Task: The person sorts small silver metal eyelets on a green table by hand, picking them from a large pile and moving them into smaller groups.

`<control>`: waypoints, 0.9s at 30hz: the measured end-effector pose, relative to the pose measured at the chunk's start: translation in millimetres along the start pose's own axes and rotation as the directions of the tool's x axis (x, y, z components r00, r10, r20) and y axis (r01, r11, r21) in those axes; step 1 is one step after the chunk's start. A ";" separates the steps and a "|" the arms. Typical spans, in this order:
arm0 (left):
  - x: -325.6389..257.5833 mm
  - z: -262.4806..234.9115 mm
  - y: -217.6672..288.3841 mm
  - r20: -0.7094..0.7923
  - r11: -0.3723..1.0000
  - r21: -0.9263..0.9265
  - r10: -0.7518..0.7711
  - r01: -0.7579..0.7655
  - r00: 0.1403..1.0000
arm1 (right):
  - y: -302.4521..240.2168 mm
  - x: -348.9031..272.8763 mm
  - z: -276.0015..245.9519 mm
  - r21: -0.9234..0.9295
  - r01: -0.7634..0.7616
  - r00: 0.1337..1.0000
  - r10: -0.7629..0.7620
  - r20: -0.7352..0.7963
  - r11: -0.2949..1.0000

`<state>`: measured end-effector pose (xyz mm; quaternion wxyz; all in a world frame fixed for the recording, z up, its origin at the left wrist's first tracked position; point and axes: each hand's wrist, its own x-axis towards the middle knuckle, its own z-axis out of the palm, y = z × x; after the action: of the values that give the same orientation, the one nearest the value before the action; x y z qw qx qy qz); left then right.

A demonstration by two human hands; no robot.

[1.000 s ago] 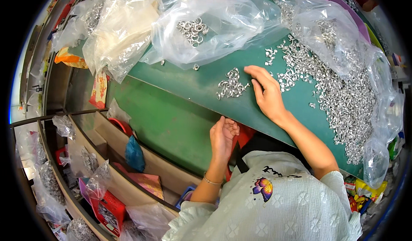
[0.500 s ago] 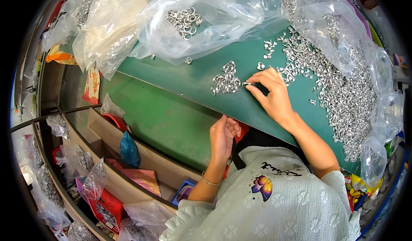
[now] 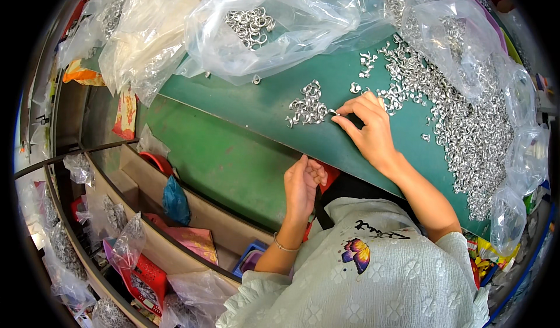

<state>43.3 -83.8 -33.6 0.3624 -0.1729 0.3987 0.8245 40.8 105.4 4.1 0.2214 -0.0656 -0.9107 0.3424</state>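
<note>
My right hand [image 3: 370, 126] is over the green tabletop [image 3: 245, 112], thumb and forefinger pinched on a small silver metal ring [image 3: 334, 112] that looks open on one side. Just left of those fingertips lies a small heap of similar rings [image 3: 309, 106]. A much larger spread of shiny metal rings [image 3: 466, 135] covers the right part of the table. My left hand [image 3: 302, 183] is at the near table edge, its fingers curled in toward the thumb. Whatever those fingers may hold is too small or hidden to make out.
A clear plastic bag [image 3: 315, 24] containing rings lies open at the back. Other clear bags [image 3: 151, 36] hang at the far left. Below the table edge, a shelf of compartments holds a blue bag [image 3: 176, 202] and a red basket [image 3: 153, 278]. A purple bin [image 3: 487, 7] stands far right.
Almost nothing differs. Both hands keep nearly the same place and grip; the small heap of rings appears very slightly rearranged.
</note>
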 end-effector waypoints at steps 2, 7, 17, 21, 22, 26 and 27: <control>-16.1 5.3 0.4 0.021 0.964 0.127 0.233 -0.233 0.972 | -12.0 -1.3 -6.8 0.060 0.019 0.999 -0.017 -0.036 0.998; -31.9 44.8 24.5 0.117 0.792 0.305 0.520 -0.529 0.846 | -46.1 -13.6 -30.0 0.247 0.008 1.000 -0.011 0.011 0.969; -39.3 67.1 41.5 0.332 0.761 0.241 0.518 -0.602 0.788 | -72.1 -25.9 -52.1 0.582 -0.236 0.971 0.167 0.171 0.778; -41.0 66.7 42.9 0.349 0.791 0.192 0.498 -0.581 0.794 | -75.8 -28.5 -55.7 0.668 -0.373 0.928 0.265 0.263 0.644; -41.6 66.3 42.5 0.349 0.797 0.180 0.496 -0.576 0.795 | -76.7 -28.9 -56.5 0.691 -0.395 0.918 0.277 0.283 0.605; -43.0 65.0 41.1 0.365 0.831 0.114 0.475 -0.544 0.801 | -78.3 -29.3 -58.2 0.765 -0.458 0.886 0.303 0.351 0.453; -43.5 64.8 40.9 0.365 0.830 0.119 0.475 -0.546 0.801 | -78.4 -29.7 -58.2 0.766 -0.460 0.885 0.302 0.355 0.448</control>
<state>42.9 -70.2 53.4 0.2019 0.1182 0.4542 0.8596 95.9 72.6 83.5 0.0658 -0.1268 -0.6125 0.7775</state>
